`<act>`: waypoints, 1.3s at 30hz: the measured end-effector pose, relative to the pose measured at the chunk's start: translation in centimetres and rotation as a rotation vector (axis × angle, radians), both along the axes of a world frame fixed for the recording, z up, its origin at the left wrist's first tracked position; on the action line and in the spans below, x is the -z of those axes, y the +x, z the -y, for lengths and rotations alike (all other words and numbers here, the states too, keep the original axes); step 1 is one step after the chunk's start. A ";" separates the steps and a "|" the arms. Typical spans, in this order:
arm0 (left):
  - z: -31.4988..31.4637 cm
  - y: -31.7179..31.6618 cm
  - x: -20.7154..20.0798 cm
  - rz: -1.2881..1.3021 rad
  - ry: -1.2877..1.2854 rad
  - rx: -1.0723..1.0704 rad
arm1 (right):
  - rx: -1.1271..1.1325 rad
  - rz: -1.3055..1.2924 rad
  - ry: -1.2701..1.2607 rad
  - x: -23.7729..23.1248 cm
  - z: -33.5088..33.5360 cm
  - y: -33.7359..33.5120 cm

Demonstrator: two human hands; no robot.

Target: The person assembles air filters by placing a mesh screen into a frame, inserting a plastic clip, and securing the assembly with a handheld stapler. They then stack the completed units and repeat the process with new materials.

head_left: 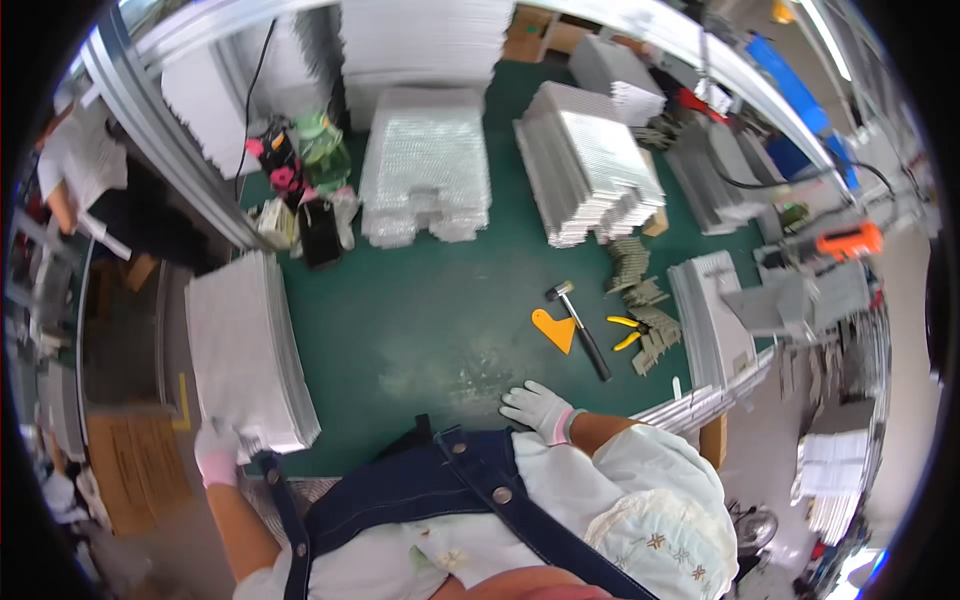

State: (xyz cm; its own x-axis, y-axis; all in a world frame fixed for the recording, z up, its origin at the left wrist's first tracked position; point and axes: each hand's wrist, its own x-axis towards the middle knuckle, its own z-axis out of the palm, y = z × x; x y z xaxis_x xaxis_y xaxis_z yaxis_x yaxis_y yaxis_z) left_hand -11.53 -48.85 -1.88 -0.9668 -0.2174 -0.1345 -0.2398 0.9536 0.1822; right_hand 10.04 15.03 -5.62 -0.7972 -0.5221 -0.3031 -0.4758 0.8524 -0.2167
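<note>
Touching the white stack (240, 340) at the table's (400, 310) nine o'clock, the left hand (217, 445) sits at the stack's near corner; I cannot tell whether its fingers pinch anything. At five o'clock the right hand (539, 408) lies on the table, fingers slightly spread, holding nothing. Hammer (590, 345), scraper (554, 330) and pliers (627, 333) lie toward three-to-four o'clock. The step appears to be handling the stack; lifting from it would call for a sure edge grip.

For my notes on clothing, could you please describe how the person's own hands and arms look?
The left hand and right hand wear whitish gloves with pink cuffs. The forearms are bare up to pale sleeves; small flower-like motifs show near the right one.
</note>
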 end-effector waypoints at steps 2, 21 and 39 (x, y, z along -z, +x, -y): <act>-3.2 -0.6 -3.1 0.123 -0.005 0.000 | -0.071 -0.161 -0.036 4.0 -0.7 1.2; 2.2 0.0 -2.6 0.060 -0.124 -0.002 | 0.072 -0.406 -0.137 2.3 2.3 3.9; 3.5 4.4 -9.1 -0.311 1.546 -0.163 | 0.122 -0.496 -0.145 1.9 2.4 5.7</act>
